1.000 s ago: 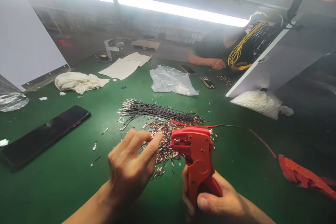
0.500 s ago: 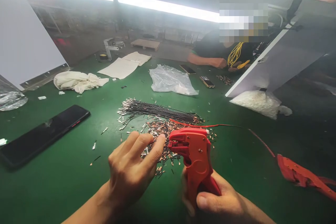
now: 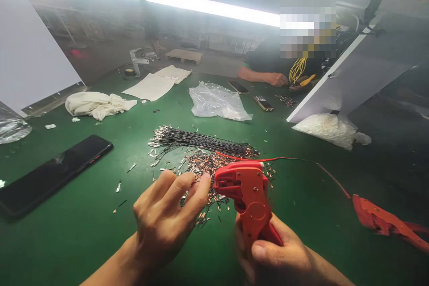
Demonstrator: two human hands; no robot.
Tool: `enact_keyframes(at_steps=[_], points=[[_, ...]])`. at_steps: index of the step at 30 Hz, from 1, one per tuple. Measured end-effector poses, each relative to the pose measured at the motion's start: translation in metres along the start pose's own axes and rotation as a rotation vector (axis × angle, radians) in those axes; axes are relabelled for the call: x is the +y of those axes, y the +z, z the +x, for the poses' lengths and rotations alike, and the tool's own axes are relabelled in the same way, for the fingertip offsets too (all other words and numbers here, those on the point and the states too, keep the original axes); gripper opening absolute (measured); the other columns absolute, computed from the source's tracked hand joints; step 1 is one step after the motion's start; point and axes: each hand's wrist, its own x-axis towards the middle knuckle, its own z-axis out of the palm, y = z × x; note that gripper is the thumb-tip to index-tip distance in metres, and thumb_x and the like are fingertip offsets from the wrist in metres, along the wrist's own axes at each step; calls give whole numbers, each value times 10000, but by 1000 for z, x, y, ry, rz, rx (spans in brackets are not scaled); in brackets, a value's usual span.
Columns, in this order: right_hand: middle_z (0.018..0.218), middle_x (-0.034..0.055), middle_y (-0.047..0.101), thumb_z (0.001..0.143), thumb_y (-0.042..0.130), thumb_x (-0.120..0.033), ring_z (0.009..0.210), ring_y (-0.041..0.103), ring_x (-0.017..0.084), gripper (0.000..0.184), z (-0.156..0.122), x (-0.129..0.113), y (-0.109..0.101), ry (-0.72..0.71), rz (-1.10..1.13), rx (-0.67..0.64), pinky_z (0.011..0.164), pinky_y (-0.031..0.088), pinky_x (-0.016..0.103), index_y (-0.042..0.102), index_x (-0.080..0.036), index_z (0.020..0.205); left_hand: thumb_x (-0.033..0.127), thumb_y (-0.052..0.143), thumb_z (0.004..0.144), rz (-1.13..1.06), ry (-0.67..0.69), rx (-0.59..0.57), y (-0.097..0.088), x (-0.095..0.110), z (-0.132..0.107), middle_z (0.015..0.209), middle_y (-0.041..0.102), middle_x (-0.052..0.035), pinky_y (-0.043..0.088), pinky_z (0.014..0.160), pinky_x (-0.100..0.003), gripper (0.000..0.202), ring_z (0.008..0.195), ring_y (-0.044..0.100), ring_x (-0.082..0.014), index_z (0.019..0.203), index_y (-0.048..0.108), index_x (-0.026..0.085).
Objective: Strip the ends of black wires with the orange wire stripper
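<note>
Wire bundle [image 3: 204, 140] laid out, wire stripper [image 3: 253, 196] in right hand [image 3: 284, 250], left hand [image 3: 167, 214] at its nose

Progress: reads as mid-batch, my judgement. Bundle of black wires lies on the green table [image 3: 67, 241], behind the tool, roughly crosswise. Left ends carry bright metal terminals, right ends show copper. Looks like the finished or sorted lot, but can't confirm each piece. Scrap pile [image 3: 203, 165] sits just in front of the bundle: short black offcuts, bare copper, some terminals. Size of it suggests plenty already processed. Strays lie off to the left, e.g. one loose terminal [image 3: 118, 186]. How many remain: can't tell, no clear count of untreated pieces.

Hands: right is wrapped firmly around the stripper's handles, thumb across the near side. Tool is upright, nose pointing left, in front of the pile. Can't tell how far the handles are squeezed or whether anything sits in the jaws.

Left is palm-down, fingers curled, index finger and thumb near each other, just beside the stripper's nose. A thin dark strand seems to show by the fingertips; too small to say if it's pinched.

Around: second red tool [image 3: 385, 216] at the far right, smartphone [image 3: 56, 174] left, clear plastic bag [image 3: 217, 100] behind the bundle. Co-worker's hand [image 3: 276, 79] across the table, by yellow wires [image 3: 296, 71].
</note>
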Motion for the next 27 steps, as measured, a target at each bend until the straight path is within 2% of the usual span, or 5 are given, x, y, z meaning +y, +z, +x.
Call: enact_keyframes(at_steps=[7, 13, 18, 22, 27], points=[[576, -27, 450, 840, 664, -417, 483, 427, 83, 308, -1, -2, 1, 2, -26, 8, 456, 352, 192, 527, -145, 790, -48, 640, 780, 40, 33, -20, -1, -3, 1, 774, 646, -39, 354, 566, -263, 269, 668, 460, -149, 940, 703, 159], [543, -37, 443, 753, 710, -549, 451, 433, 98, 417, -6, 2, 4, 86, -8, 131, 466, 378, 225, 528, -175, 748, -46, 633, 786, 35, 50, -31, -1, -1, 1, 778, 662, -39, 361, 572, -271, 261, 670, 466, -155, 951, 698, 147], [528, -30, 454, 696, 729, -625, 450, 440, 115, 480, -8, 5, 5, 139, -21, 203, 505, 418, 271, 560, -180, 759, -27, 631, 796, 20, 11, -40, 2, -1, -1, 786, 663, -43, 393, 608, -279, 255, 692, 479, -164, 977, 690, 143], [481, -48, 420, 692, 707, -669, 410, 423, 94, 517, -5, 2, 9, 151, -60, 231, 421, 361, 220, 507, -192, 694, 8, 614, 827, -31, -15, -113, 9, -3, -5, 769, 656, -55, 395, 634, -312, 234, 703, 506, -180, 1037, 658, 102], [470, -59, 408, 727, 660, -704, 376, 321, 39, 564, -2, -5, 18, 189, -141, 231, 369, 311, 177, 457, -186, 632, 59, 549, 884, -81, -47, -210, 17, -4, -8, 697, 608, -42, 363, 608, -323, 173, 647, 476, -177, 1036, 627, 86]])
